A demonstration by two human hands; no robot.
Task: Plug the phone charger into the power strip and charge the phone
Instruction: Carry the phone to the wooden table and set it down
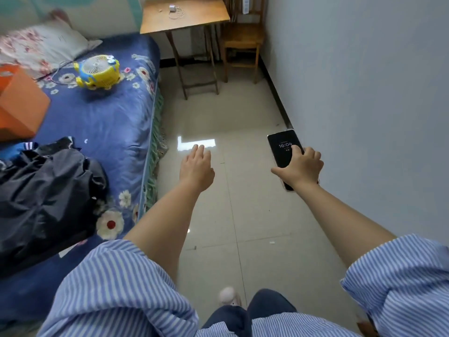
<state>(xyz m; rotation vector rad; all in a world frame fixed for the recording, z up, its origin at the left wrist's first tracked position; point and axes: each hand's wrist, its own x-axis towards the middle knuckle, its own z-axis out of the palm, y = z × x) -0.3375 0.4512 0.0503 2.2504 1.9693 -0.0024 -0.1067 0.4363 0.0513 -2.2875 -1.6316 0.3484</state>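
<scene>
My right hand [301, 167] grips a black phone [283, 143] whose lit screen reads 16:04; I hold it out over the tiled floor near the right wall. My left hand [196, 167] is stretched forward, palm down, fingers loosely apart and holding nothing. A white charger [173, 8] with its coiled cable lies on the small wooden table [194, 23] at the far end of the room. A white power strip [246, 4] hangs against the back of a wooden chair [243, 42] beside the table.
A bed [109, 122] with a blue flowered sheet fills the left side, carrying a yellow fan [98, 71], a pillow, an orange box [19, 105] and black clothing [46, 195]. A tiled aisle runs between bed and grey wall [364, 93].
</scene>
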